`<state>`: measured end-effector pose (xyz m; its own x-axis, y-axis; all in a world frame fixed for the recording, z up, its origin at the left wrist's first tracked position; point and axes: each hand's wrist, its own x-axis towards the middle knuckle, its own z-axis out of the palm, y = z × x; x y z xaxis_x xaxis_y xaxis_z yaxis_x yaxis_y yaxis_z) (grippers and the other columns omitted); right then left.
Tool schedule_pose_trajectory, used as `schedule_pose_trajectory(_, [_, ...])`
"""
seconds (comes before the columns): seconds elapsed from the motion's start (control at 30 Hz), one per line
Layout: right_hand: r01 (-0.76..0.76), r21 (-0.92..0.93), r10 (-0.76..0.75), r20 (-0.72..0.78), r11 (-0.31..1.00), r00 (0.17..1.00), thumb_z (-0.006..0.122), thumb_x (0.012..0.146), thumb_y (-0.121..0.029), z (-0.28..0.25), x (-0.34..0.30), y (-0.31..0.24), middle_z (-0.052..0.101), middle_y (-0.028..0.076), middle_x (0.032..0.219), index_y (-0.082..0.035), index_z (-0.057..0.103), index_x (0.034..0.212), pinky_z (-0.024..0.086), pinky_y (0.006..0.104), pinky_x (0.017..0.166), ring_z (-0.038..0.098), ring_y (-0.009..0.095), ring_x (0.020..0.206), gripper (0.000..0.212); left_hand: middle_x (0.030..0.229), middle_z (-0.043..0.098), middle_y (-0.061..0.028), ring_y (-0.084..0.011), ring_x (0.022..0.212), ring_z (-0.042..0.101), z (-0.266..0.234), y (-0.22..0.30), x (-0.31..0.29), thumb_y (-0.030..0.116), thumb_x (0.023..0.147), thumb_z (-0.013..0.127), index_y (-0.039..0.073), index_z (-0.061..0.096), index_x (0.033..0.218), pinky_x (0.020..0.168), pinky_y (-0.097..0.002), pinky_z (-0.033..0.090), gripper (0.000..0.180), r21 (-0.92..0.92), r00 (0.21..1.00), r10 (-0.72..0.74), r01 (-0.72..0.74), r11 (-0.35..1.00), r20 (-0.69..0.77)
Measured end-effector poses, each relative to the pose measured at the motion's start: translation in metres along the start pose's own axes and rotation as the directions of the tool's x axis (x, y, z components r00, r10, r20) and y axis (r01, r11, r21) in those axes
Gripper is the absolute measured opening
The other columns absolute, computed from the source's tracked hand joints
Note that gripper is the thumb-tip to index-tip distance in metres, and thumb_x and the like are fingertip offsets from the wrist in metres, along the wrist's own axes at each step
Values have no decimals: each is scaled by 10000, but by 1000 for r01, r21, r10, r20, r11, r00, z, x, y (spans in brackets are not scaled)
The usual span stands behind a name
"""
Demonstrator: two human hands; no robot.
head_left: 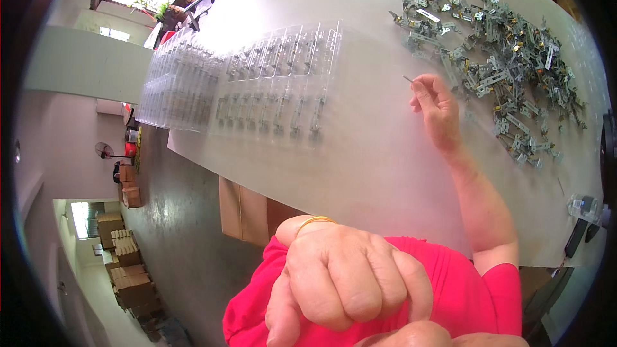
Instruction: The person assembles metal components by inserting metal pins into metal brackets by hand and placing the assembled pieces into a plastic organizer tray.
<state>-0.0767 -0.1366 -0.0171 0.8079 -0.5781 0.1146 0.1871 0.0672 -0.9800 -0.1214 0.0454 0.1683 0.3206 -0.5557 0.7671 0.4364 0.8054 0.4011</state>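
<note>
My right hand [437, 110] is over the table, left of a pile of small metal parts [501, 64]. Its thumb and fingers pinch a thin grey metal pin [407, 79], whose end sticks out to the left. My left hand [350, 276] is raised close in front of me at the bottom, with a gold-coloured bangle [316, 220] on its wrist. Its fingers are curled and their tips are hidden, so anything inside cannot be made out. Left of the right hand lies a clear plastic tray [335, 58] with metal parts in two rows of slots.
More clear trays [177, 83] stand at the pale table's [373, 173] left end. A clear plastic container [583, 207] and a black object [576, 238] are at the right edge. Below the table sits a cardboard box [243, 212]; stacked cartons [132, 276] line the far wall.
</note>
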Motion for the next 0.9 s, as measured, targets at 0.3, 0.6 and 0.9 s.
schedule_pose_trajectory(0.3, [-29,16,29,10,999,1000,627,1001,-205,0,-1,2,616,-38,823,-98,630,1017,476,218,626,570,51,693,108,601,490,-129,-247,472,486,-19,7,2,289,1025,526,-1,512,588,724,-500,543,525,-136,998,-44,48,989,38])
schedule_pose_trajectory(0.6, [-39,31,39,32,999,999,622,1005,-200,-1,-1,4,617,-30,829,-95,632,1019,472,205,623,553,43,683,106,616,478,-103,-252,517,489,-18,15,-1,248,1020,517,36,484,581,674,-440,507,489,-127,996,-60,68,990,68])
schedule_pose_trajectory(0.9, [-45,48,42,45,998,998,618,1007,-188,0,0,1,611,-31,814,-93,629,1014,470,202,631,550,39,695,96,616,486,-85,-247,553,510,-14,17,-5,226,1005,523,71,460,566,650,-405,494,469,52,996,47,-51,997,75])
